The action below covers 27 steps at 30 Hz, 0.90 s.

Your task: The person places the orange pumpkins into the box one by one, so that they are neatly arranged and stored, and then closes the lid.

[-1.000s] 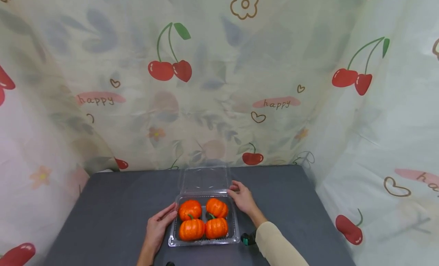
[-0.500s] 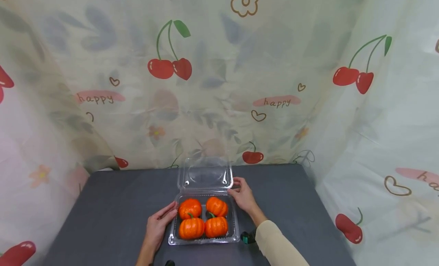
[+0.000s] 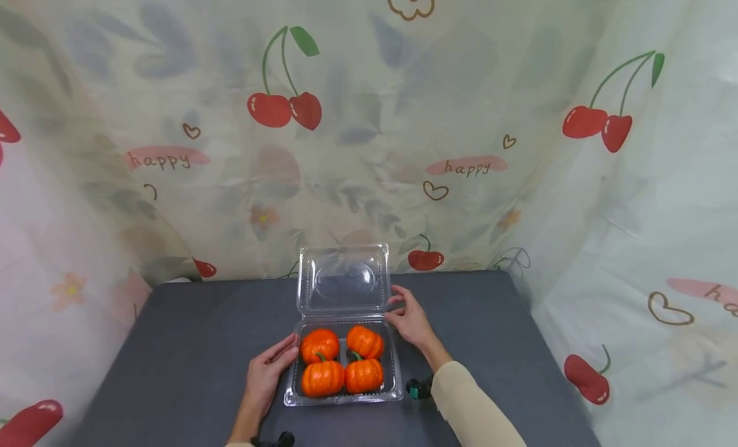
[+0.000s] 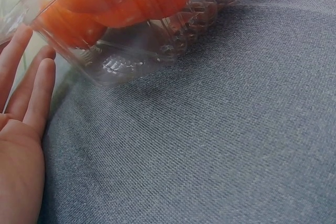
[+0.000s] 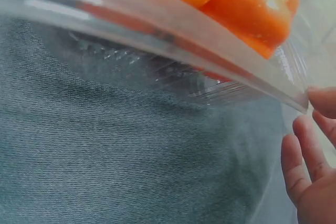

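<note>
A clear plastic clamshell container [image 3: 343, 401] sits on the table in the head view, with several small orange pumpkins [image 3: 323, 378] in its base. Its hinged lid [image 3: 344, 279] stands up at the back. My left hand [image 3: 264, 373] touches the left rim with nearly straight fingers; in the left wrist view the fingertips lie against the container's side. My right hand [image 3: 414, 319] is at the back right corner near the hinge. There the thumb and a finger pinch the plastic edge, as the right wrist view shows. The tips of other fingers lie beside the lid.
The dark grey cloth-covered table [image 3: 202, 351] extends on both sides of the container. A patterned curtain [image 3: 357, 114] with printed cherries surrounds its back and sides. A black wrist device [image 3: 419, 389] shows at the right wrist.
The lid has swung up from lying back to standing nearly upright. My right hand has shifted slightly upward with it, while my left hand has stayed at the left rim.
</note>
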Tool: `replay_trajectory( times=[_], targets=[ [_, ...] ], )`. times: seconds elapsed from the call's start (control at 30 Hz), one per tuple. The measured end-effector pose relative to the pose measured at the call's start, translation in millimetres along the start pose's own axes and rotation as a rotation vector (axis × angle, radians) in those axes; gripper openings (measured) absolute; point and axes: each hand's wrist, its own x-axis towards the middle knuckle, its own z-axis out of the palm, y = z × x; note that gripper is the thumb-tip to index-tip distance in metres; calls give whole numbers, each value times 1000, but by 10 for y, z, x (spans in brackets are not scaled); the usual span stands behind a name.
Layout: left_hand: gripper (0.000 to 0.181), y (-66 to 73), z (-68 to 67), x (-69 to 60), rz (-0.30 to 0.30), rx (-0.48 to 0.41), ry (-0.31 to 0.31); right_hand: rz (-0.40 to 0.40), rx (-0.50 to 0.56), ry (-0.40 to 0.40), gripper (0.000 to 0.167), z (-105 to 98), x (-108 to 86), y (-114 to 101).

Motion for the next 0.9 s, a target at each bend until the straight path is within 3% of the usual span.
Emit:
replay_trajectory(
  times=[0.33,0.53,0.9],
  targets=[
    [59,4,1,18,14,-6,-2,27,-34,64,58,-35,40,-86],
    [59,3,15,10,12,8,7,48,-67,49,51,-41,27,-95],
    [60,-29,11,16,1,-10,5,27,-35,76,41,-48,-81,-96]
  ],
)
